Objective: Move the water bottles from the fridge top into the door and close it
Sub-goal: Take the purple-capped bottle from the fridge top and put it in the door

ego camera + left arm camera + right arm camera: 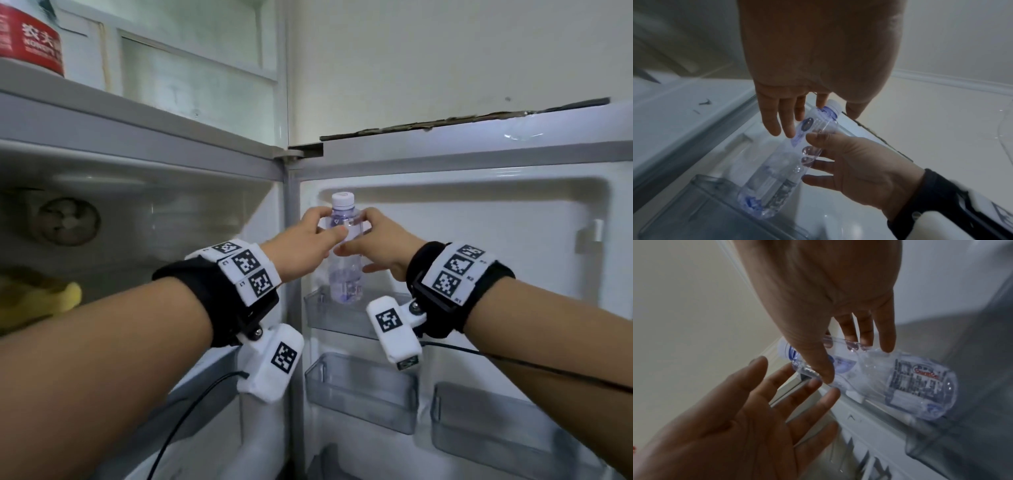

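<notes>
With the fridge door (479, 212) swung open, seen from left to right: red-labelled bottle (30, 37) up on the fridge top (137, 116); left hand (301, 246) slack-fingered beside a clear water bottle (346, 260), upright in the top door bin (329, 315); right hand (380, 246) grasping its upper body, thumb in front.

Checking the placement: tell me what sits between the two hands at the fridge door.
The clear water bottle stands between the left hand and right hand, its base in the top door bin; the head view shows this best.
</notes>
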### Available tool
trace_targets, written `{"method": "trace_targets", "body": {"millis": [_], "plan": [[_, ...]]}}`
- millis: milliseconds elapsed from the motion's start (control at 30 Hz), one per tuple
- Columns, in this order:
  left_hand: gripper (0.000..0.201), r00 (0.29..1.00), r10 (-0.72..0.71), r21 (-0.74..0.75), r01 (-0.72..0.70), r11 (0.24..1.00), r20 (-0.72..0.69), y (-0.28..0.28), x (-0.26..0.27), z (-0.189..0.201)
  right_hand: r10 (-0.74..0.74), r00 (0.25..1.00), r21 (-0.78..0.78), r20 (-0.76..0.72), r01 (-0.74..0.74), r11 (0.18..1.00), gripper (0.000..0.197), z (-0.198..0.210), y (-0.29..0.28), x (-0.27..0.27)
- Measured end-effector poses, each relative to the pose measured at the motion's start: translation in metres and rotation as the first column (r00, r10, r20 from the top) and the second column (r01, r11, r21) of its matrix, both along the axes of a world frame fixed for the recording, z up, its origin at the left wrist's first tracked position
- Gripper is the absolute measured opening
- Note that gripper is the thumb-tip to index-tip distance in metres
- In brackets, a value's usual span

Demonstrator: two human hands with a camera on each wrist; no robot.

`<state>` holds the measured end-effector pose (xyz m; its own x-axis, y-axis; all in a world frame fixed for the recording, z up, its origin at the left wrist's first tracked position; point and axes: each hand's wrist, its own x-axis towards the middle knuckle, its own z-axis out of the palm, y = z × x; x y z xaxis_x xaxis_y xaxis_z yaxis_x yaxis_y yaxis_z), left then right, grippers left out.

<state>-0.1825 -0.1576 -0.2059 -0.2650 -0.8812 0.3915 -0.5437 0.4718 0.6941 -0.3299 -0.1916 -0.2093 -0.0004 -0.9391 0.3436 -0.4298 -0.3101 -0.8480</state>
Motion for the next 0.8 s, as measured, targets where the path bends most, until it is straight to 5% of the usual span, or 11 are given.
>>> {"method": "trace_targets", "body": {"millis": [300, 433, 567, 800], "plan": [[0.058, 1.0, 0.023, 0.087, -0.022, 0.996, -0.006, -0.031, -0.003, -0.024, -0.04, 0.999, 0.071, 0.028, 0.037, 0.997, 0.063, -0.036, -0.027, 0.007], [0.061, 1.0, 0.03, 0.05, -0.03, 0.998, -0.008, -0.028, 0.003, -0.02, -0.069, 0.996, -0.051, 0.059, 0.072, 0.996, 0.086, -0.029, -0.026, 0.009], [0.055, 0.993, 0.114, -0.118, -0.116, 0.986, -0.022, -0.007, 0.021, 0.012, -0.104, 0.987, -0.317, 0.125, 0.14, 0.938, 0.078, 0.006, -0.005, 0.028], [0.049, 0.942, 0.266, -0.339, -0.322, 0.884, -0.204, 0.052, 0.081, 0.097, 0.208, 0.961, -0.421, 0.183, -0.114, 0.9, 0.075, 0.076, 0.024, 0.104]]}}
